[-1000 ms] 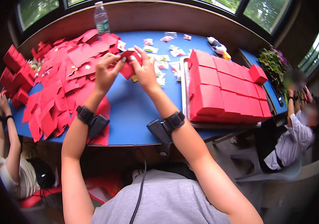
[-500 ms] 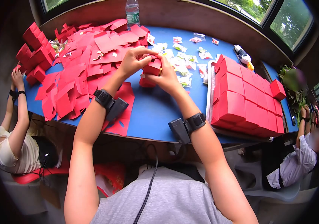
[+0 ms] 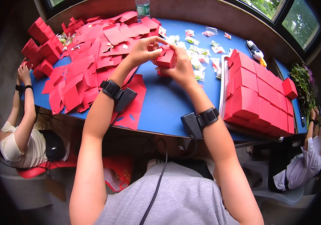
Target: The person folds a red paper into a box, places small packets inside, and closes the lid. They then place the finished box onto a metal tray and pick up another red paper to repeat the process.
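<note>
Over the blue table, a small red paper box (image 3: 167,58) is held between my two hands. My right hand (image 3: 183,68) wraps around its right side and underside. My left hand (image 3: 144,51) is closed at the box's upper left edge, thumb and fingers at its top flaps; the exact fingertip contact is partly hidden. Another red piece (image 3: 163,72) shows just beneath the held box. Left of my hands spreads a heap of flat red box blanks (image 3: 81,71). Small wrapped candies (image 3: 198,56) are scattered behind and right of my right hand.
On the right, a white tray (image 3: 222,86) bears stacked finished red boxes (image 3: 258,93). A water bottle (image 3: 143,9) stands at the back, and a white bottle-like object (image 3: 256,52) lies behind the tray. At left, a co-worker's hands (image 3: 24,73) are near piled boxes (image 3: 44,48). Another person (image 3: 303,165) sits right.
The held box has been turned in my hands, with its flaps closer to closed. My head view has shifted, so the whole table appears further right and slightly higher.
</note>
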A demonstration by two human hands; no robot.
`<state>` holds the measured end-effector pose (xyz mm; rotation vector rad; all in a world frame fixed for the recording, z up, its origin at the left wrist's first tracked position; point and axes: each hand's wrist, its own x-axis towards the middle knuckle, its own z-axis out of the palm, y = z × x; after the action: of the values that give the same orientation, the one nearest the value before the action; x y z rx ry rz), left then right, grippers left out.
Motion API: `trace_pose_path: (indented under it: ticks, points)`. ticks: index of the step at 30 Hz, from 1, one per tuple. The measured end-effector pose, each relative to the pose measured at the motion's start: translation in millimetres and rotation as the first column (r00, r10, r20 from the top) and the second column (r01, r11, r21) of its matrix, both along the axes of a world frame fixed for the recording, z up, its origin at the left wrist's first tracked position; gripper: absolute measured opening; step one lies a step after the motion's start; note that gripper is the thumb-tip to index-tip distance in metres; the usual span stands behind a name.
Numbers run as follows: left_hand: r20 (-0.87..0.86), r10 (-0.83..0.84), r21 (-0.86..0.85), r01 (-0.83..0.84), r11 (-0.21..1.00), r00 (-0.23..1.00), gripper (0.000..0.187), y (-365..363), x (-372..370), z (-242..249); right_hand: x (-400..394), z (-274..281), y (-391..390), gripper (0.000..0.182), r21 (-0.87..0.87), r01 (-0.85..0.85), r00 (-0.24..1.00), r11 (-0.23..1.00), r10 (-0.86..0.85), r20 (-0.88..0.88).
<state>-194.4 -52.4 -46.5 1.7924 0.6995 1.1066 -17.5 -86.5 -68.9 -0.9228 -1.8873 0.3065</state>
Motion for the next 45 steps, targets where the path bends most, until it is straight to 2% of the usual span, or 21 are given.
trace_pose_path:
  ticks: [8,10,12,13,14,15,16,17,18,21,22,24,26,27,29,31,33,38,40,44,45]
  points:
    - [-0.096,-0.065,0.009,0.066,0.998,0.993,0.032,-3.3,2.2,1.0,-0.4,-1.3,3.4,0.079,0.084,0.038,0.998,0.996,-0.042,0.05]
    - [-0.042,-0.061,0.05,0.063,0.997,0.997,0.029,-2.2,5.6,-2.0,-1.8,-0.5,4.0,0.084,0.162,0.058,0.997,0.985,-0.065,0.041]
    - [0.064,-0.035,-0.125,0.043,0.991,0.997,0.029,-7.0,8.4,3.1,-1.1,-0.8,4.2,0.083,0.166,0.079,0.995,0.983,-0.088,0.047]
    - [0.081,-0.016,-0.133,0.026,0.991,0.997,0.03,-16.5,5.7,17.7,-1.9,0.7,5.7,0.081,0.029,0.072,0.993,0.997,-0.069,-0.096]
    - [0.192,-0.002,-0.129,0.027,0.991,0.981,0.028,-17.5,6.0,24.0,-3.2,3.8,6.7,0.079,-0.104,0.039,0.969,0.994,-0.063,-0.238]
    - [0.205,0.046,-0.003,-0.046,0.999,0.978,0.027,-17.8,3.0,28.0,-4.1,11.6,1.7,0.068,-0.307,-0.159,0.889,0.938,0.001,-0.458]
    - [0.224,0.087,0.119,-0.116,0.986,0.971,0.025,-18.2,1.5,31.2,-7.5,17.4,-1.0,0.054,-0.345,-0.322,0.767,0.882,0.03,-0.64]
    - [0.236,0.079,0.261,-0.142,0.955,0.969,0.023,-17.6,0.5,34.7,-4.5,21.0,-2.8,0.049,-0.462,-0.446,0.706,0.767,-0.016,-0.708]
    - [0.219,-0.005,0.243,-0.049,0.969,0.976,0.022,-21.8,-1.6,39.6,-0.4,24.0,-3.8,0.046,-0.545,-0.563,0.645,0.621,-0.081,-0.76]
    - [-0.219,0.025,0.551,0.102,0.828,0.975,0.023,-26.7,1.3,42.4,6.6,26.3,-4.0,0.048,-0.523,-0.664,0.568,0.535,-0.095,-0.817]
    - [-0.281,0.0,0.505,0.148,0.851,0.96,0.029,-29.9,5.6,37.4,9.7,25.4,-4.2,0.048,-0.476,-0.745,0.496,0.467,-0.089,-0.864]
    - [-0.279,0.069,0.569,0.107,0.815,0.958,0.033,-35.7,19.8,31.5,13.7,15.9,2.9,0.048,-0.448,-0.774,0.434,0.448,-0.141,-0.89]
    - [-0.246,0.068,0.571,0.088,0.816,0.967,0.033,-43.7,27.3,32.6,16.1,12.7,4.9,0.045,-0.395,-0.804,0.409,0.444,-0.069,-0.91]
    - [-0.257,0.145,0.657,0.063,0.751,0.955,0.032,-45.8,29.1,33.9,12.7,18.9,0.7,0.041,-0.382,-0.825,0.349,0.416,-0.156,-0.924]
    - [-0.248,0.246,0.755,0.028,0.655,0.937,0.021,-48.9,33.2,36.6,19.7,18.1,0.5,0.039,-0.41,-0.823,0.405,0.393,-0.101,-0.909]
    - [-0.254,0.252,0.752,0.027,0.659,0.934,0.018,-44.6,31.4,32.6,18.2,28.9,-10.3,0.036,-0.494,-0.758,0.505,0.426,-0.096,-0.858]
    - [-0.22,0.215,0.693,-0.003,0.721,0.952,0.011,-46.2,30.1,34.2,21.0,27.0,-6.4,0.036,-0.49,-0.759,0.507,0.429,-0.083,-0.858]
    - [-0.314,0.237,0.715,0.064,0.696,0.919,0.018,-52.1,27.7,41.7,28.5,26.8,-4.6,0.036,-0.49,-0.74,0.491,0.46,-0.128,-0.862]
    - [-0.282,0.322,0.793,0.03,0.609,0.904,0.019,-50.5,35.1,33.9,33.1,23.1,0.4,0.036,-0.562,-0.731,0.58,0.387,-0.082,-0.81]
    - [-0.27,0.385,0.793,-0.023,0.609,0.883,0.044,-56.5,37.6,40.6,33.9,28.5,-3.9,0.037,-0.548,-0.748,0.546,0.375,-0.123,-0.829]
    - [-0.336,0.441,0.838,0.051,0.543,0.832,0.062,-54.1,34.9,40.1,31.1,24.7,-0.7,0.036,-0.53,-0.755,0.503,0.386,-0.177,-0.846]
